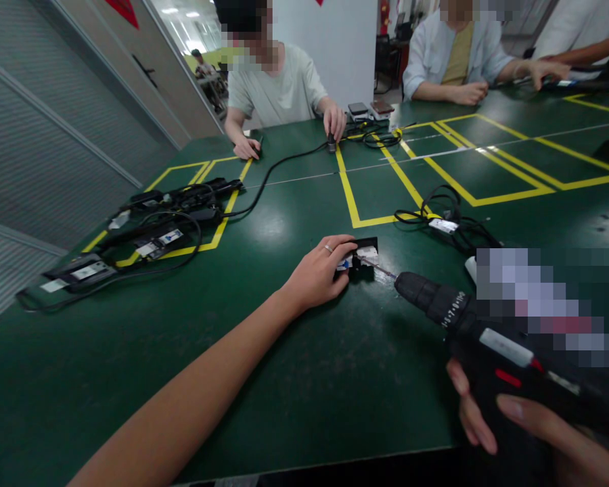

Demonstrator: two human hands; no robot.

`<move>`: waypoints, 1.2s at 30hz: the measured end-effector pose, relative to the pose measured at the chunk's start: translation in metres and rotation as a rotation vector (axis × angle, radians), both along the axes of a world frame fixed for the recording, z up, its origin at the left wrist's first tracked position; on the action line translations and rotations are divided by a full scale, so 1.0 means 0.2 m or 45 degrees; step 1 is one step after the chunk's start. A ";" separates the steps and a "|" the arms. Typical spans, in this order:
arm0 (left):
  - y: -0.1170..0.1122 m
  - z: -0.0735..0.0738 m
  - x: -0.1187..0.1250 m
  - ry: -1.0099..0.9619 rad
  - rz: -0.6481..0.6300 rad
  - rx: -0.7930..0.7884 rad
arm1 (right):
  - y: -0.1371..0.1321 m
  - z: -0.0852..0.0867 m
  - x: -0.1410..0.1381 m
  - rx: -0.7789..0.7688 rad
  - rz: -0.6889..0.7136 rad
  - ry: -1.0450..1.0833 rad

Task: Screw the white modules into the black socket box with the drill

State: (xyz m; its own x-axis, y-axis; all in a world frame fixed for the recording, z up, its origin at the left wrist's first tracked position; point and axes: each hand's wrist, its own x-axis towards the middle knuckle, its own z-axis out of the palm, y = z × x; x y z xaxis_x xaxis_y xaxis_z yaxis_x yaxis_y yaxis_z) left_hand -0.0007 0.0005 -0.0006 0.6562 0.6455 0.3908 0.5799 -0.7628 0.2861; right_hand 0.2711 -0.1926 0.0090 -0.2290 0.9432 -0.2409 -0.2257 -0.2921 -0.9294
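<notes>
My right hand (538, 419) is wrapped around the grip of a black cordless drill (467, 318) at the lower right. The long bit (383, 270) in its chuck points left, its tip at a small black device (368, 251) with a white label or inner part. Fingers of my left hand (322, 270), one wearing a ring, are closed over the device's left side, holding it against the green table (264, 379). My fingers hide part of the device, and I cannot tell whether the bit sits in a screw.
Black cabled devices (172, 223) lie in a heap at the left. A coiled black cable (441, 210) with a white tag lies beyond the drill. Across the table, one person (279, 88) holds a dark cylindrical piece (331, 142); other people (457, 61) sit farther right. Yellow tape (355, 203) marks rectangles.
</notes>
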 end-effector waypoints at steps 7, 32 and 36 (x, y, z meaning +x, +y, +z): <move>0.00 0.00 0.00 0.014 0.007 0.005 | 0.01 0.01 -0.01 0.001 -0.009 0.016; 0.00 0.01 0.00 0.009 0.010 -0.002 | 0.00 0.03 -0.01 -0.027 -0.003 -0.009; 0.00 0.00 0.00 -0.010 -0.001 0.003 | 0.00 0.02 -0.01 -0.033 0.015 0.008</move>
State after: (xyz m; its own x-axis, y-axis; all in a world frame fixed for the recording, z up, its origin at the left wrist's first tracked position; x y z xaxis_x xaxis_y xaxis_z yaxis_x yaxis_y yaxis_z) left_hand -0.0002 -0.0001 -0.0003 0.6538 0.6439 0.3974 0.5768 -0.7640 0.2890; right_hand 0.2690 -0.1920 0.0127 -0.2414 0.9338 -0.2639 -0.2283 -0.3190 -0.9199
